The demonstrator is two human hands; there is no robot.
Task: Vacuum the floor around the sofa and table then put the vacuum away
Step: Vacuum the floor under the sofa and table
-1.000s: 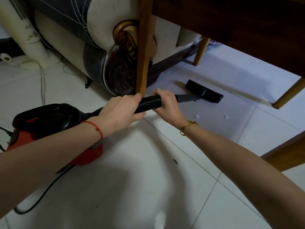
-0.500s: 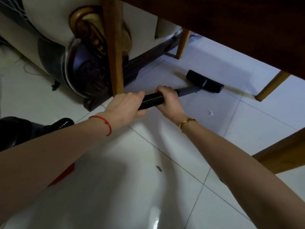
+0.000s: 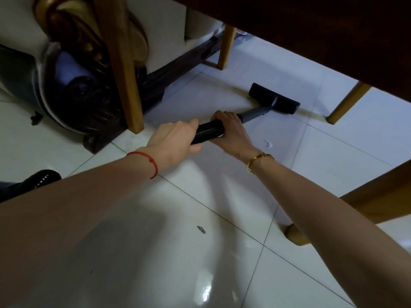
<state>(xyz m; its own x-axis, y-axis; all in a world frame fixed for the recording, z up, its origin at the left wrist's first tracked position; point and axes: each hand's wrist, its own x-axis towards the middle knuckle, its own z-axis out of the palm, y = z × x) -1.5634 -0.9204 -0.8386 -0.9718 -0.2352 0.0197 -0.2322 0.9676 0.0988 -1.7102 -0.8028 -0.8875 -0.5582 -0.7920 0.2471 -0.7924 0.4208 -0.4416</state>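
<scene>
Both my hands hold the vacuum's black ribbed hose (image 3: 209, 131). My left hand (image 3: 175, 140) grips it nearer to me; my right hand (image 3: 231, 127) grips it where it joins the grey wand (image 3: 254, 113). The black floor nozzle (image 3: 274, 101) lies flat on the white tiles under the dark wooden table (image 3: 311, 34). The sofa (image 3: 73, 85), with a dark carved base and cream upholstery, stands at the left. Only a glossy black bit of the vacuum body (image 3: 40, 178) shows at the left edge.
Light wooden table legs stand close by: one (image 3: 124, 74) just left of my hands, one (image 3: 225, 50) at the back, one (image 3: 347, 103) at the right, one (image 3: 295, 236) near my right forearm. Small scraps of debris (image 3: 268, 143) (image 3: 201, 229) lie on the tiles.
My view has shifted right and lower under the table. The red vacuum body has slid almost out of sight at the left. The nozzle sits farther under the table.
</scene>
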